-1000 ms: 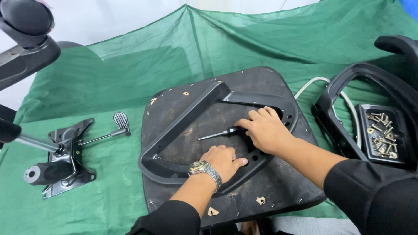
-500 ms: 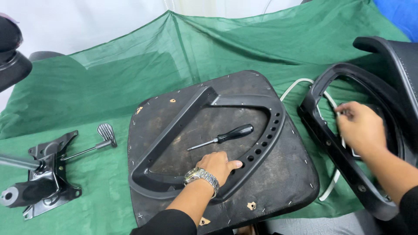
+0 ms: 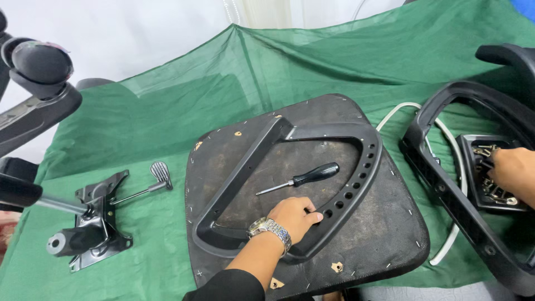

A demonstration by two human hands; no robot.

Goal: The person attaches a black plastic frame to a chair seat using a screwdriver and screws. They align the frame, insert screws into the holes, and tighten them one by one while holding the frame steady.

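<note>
An upturned black chair seat (image 3: 390, 223) lies on the green cloth (image 3: 278, 72). A black D-shaped plastic frame (image 3: 369, 161) with a row of holes rests on it. My left hand (image 3: 295, 217), with a metal watch on its wrist, grips the near edge of this frame, fingers curled over it. A black-handled screwdriver (image 3: 304, 178) lies loose inside the frame, just beyond that hand. My right hand (image 3: 515, 173) is far right, its fingertips in a small black tray (image 3: 467, 167) of metal screws. Whether it holds a screw is hidden.
A black chair-back frame (image 3: 440, 184) surrounds the tray, and a white cable (image 3: 446, 245) curves beside it. A metal tilt mechanism with a lever (image 3: 95, 217) sits at the left. A black armrest (image 3: 39, 83) juts in at the upper left.
My right hand let go of the screwdriver, left it inside the frame and moved right to the screw tray. My left hand stayed on the frame.
</note>
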